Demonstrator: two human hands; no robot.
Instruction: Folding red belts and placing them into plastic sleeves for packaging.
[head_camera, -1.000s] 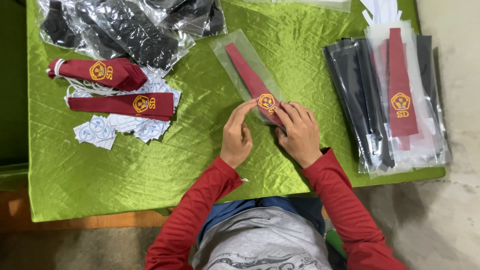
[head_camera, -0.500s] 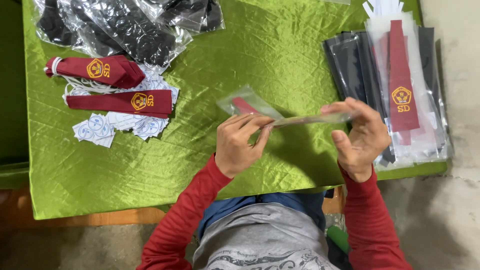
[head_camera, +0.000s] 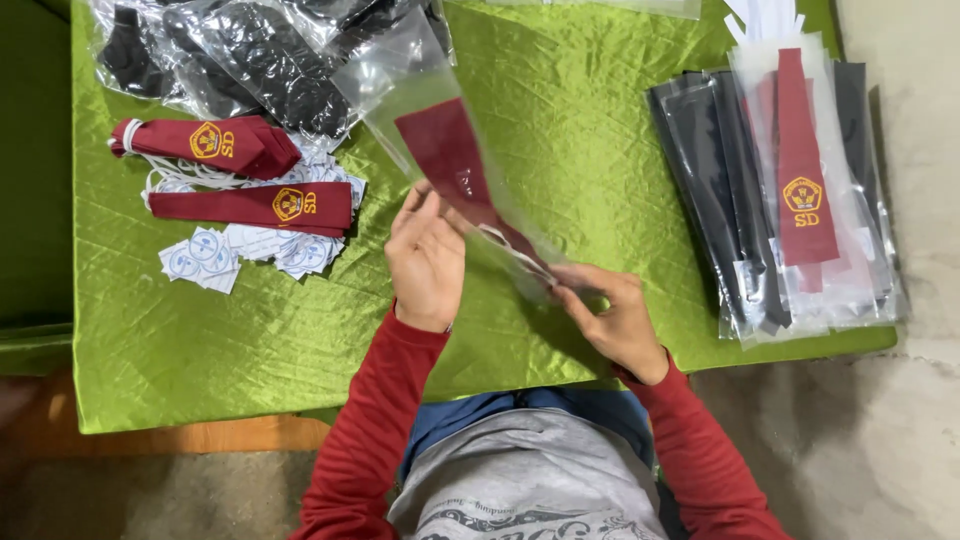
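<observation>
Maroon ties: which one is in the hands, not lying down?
The maroon tie in the clear sleeve, held above the green cloth between left hand and right hand. Two bare ties lie at left; another tops the packed stack at right.

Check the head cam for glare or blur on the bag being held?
Head view: even soft light, no hard shadows; white glare streaks the clear bag around the red tie; slight motion blur near the right hand; left hand sharp; green cloth shows sheen.

The bagged tie (head_camera: 450, 160), flat on the tabletop a second ago, is now lifted and tilted between both hands.
</observation>
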